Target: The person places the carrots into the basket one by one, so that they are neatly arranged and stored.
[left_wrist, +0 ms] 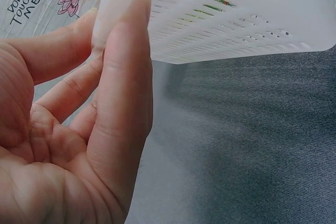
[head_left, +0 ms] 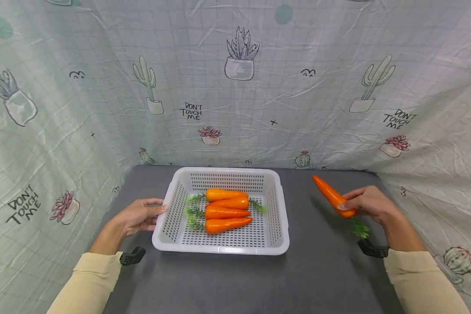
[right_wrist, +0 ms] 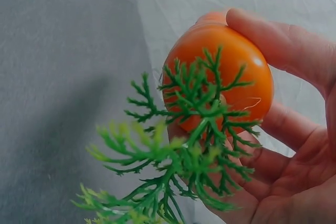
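Note:
A white plastic basket (head_left: 221, 250) with slotted walls stands on the dark table, and several orange carrots (head_left: 227, 224) with green tops lie side by side in it. At the basket's left rim, my left hand (head_left: 138, 216) pinches the edge between thumb and fingers; the left wrist view shows the basket wall (left_wrist: 236, 19) close by. To the right of the basket, my right hand (head_left: 370, 203) holds another carrot (head_left: 329, 192) near its thick end, over the table. Its tip points up and left, while its green leaves (right_wrist: 199, 124) hang toward the wrist.
The dark grey table (head_left: 235, 283) reaches under both forearms. A pale curtain (head_left: 274, 96) printed with potted plants surrounds the table at the back and sides. Black bands (head_left: 133, 256) sit at both wrists.

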Action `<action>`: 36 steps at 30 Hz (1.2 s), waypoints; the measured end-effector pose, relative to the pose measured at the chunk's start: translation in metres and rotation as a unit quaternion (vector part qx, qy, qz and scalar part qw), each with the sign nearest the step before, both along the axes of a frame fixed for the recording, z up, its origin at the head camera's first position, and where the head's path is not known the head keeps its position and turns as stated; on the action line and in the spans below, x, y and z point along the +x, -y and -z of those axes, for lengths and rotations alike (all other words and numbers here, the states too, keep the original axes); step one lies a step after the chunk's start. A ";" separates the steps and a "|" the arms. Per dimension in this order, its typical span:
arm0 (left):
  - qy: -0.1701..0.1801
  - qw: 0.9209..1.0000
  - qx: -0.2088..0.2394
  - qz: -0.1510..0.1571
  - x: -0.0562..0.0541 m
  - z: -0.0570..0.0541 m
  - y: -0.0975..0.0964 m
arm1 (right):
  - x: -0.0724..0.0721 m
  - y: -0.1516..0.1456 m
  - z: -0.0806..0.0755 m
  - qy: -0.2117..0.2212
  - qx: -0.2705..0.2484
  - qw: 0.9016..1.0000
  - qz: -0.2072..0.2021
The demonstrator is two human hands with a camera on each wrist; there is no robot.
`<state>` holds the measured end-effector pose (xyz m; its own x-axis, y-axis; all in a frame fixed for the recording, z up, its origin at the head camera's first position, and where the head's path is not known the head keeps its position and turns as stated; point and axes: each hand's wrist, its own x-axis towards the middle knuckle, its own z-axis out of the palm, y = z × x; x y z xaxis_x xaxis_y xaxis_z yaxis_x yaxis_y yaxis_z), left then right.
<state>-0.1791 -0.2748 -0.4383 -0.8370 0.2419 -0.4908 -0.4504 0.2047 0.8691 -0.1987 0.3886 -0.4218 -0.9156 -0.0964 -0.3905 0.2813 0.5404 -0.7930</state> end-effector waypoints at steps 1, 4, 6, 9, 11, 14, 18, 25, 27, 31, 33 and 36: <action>0.000 1.000 0.000 0.000 0.000 0.000 0.000 | 0.000 0.002 -0.001 -0.001 -0.002 1.000 -0.004; 0.002 1.000 0.000 0.000 0.000 0.000 0.000 | -0.001 0.010 -0.005 -0.007 -0.008 1.000 -0.014; 0.002 1.000 0.000 -0.001 0.000 0.000 0.000 | -0.001 0.015 -0.007 -0.010 -0.013 1.000 -0.019; 0.002 1.000 -0.001 -0.002 0.000 0.000 0.000 | -0.001 0.023 -0.011 -0.011 -0.018 0.999 -0.025; 0.002 1.000 -0.002 -0.003 0.000 0.001 0.000 | -0.002 0.028 -0.013 -0.012 -0.018 0.999 -0.030; 0.003 1.000 -0.002 -0.003 0.000 0.001 0.000 | -0.003 0.035 -0.016 -0.013 -0.013 0.999 -0.037; 0.003 1.000 0.000 -0.003 0.001 0.001 0.000 | -0.004 0.042 -0.019 -0.014 -0.007 0.999 -0.047; 0.001 1.000 -0.003 -0.003 0.001 0.001 -0.001 | -0.007 0.050 -0.022 -0.017 -0.003 0.997 -0.069; 0.000 1.000 -0.004 -0.003 0.001 0.001 -0.001 | -0.007 0.053 -0.022 -0.020 -0.003 0.997 -0.075; 0.000 1.000 -0.004 -0.001 0.000 0.001 -0.001 | -0.008 0.059 -0.024 -0.022 -0.005 0.996 -0.084; 0.000 1.000 -0.003 -0.001 0.000 0.001 0.000 | -0.008 0.063 -0.026 -0.025 -0.008 0.996 -0.088; 0.001 1.000 -0.001 0.000 0.000 0.001 0.001 | -0.008 0.068 -0.029 -0.029 -0.010 0.995 -0.096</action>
